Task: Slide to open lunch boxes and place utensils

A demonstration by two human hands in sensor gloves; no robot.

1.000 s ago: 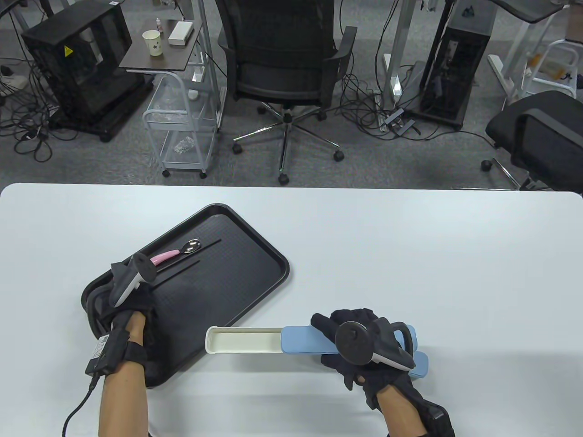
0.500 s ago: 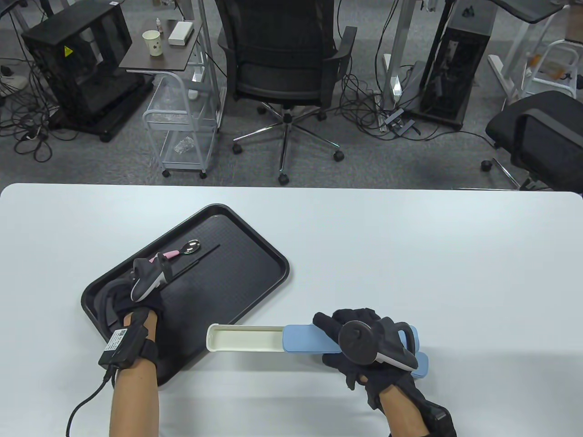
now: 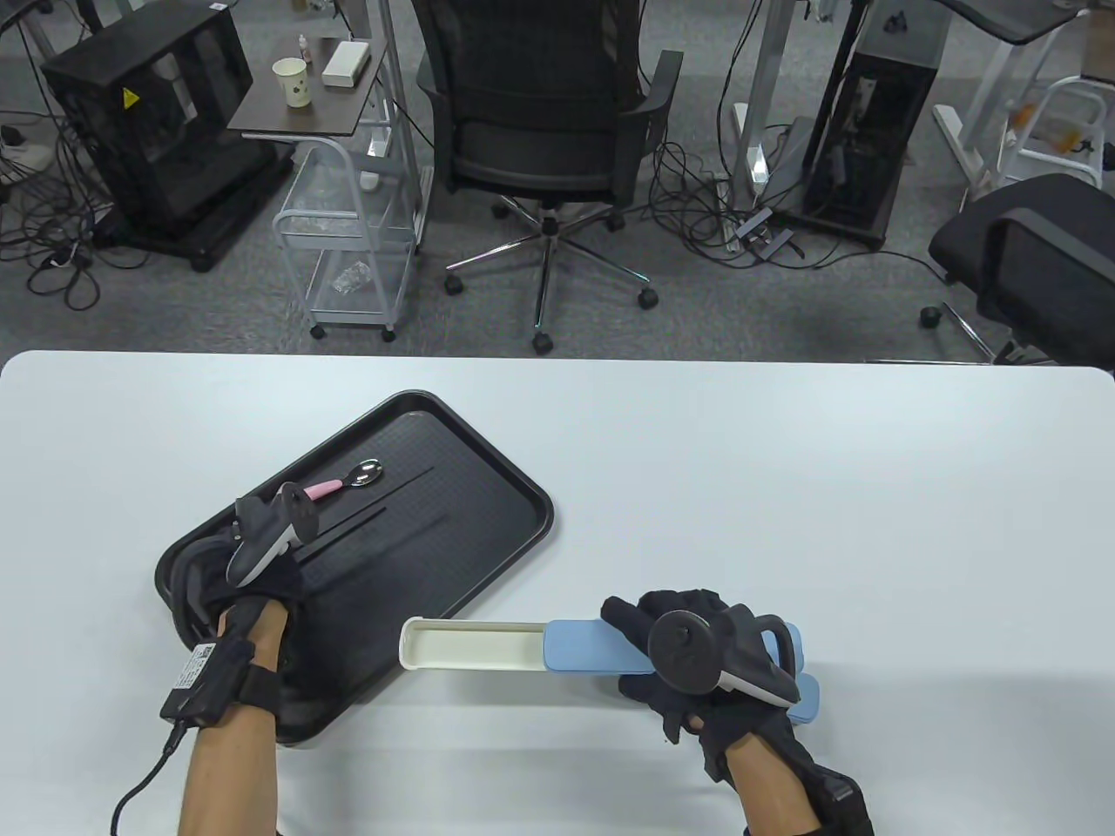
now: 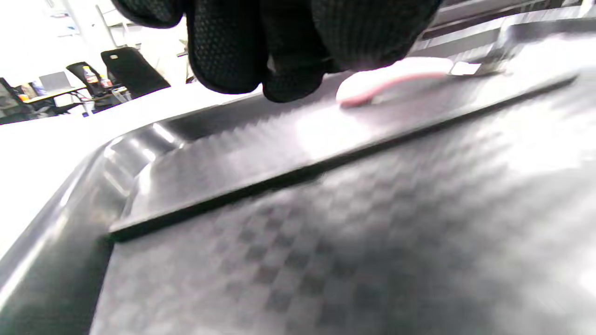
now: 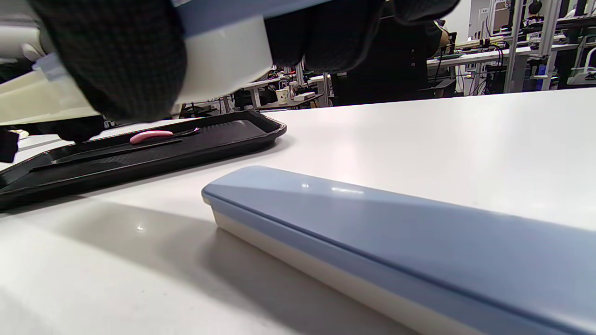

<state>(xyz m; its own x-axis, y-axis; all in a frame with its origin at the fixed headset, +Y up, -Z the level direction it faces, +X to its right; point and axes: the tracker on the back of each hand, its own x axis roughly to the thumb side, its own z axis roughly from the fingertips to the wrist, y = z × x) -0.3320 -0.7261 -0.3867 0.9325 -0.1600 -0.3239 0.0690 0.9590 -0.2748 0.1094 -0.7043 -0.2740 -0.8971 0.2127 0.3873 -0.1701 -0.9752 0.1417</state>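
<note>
My left hand (image 3: 283, 531) hovers over the black tray (image 3: 488, 557), with nothing seen in it. In the left wrist view its fingertips (image 4: 288, 83) hang just short of the pink handle of the spoon (image 4: 386, 83). The spoon (image 3: 348, 477) lies on the tray's far part, next to black chopsticks (image 3: 357, 518). One chopstick (image 4: 326, 163) crosses the left wrist view. My right hand (image 3: 653, 666) grips the lunch box (image 3: 575, 649) around its blue lid. The lid is slid right, so the white tray part (image 3: 470, 646) lies open and empty.
A second, closed blue-lidded box (image 3: 808, 697) lies on the white table (image 3: 784, 488) under my right hand; it fills the right wrist view (image 5: 396, 232). The black tray also shows there (image 5: 139, 163). Chairs and desks stand beyond the table's far edge.
My left hand moved in toward the spoon handle, then drew back slightly to the left. The chopsticks shifted a little on the tray. The right hand and open box barely moved.
</note>
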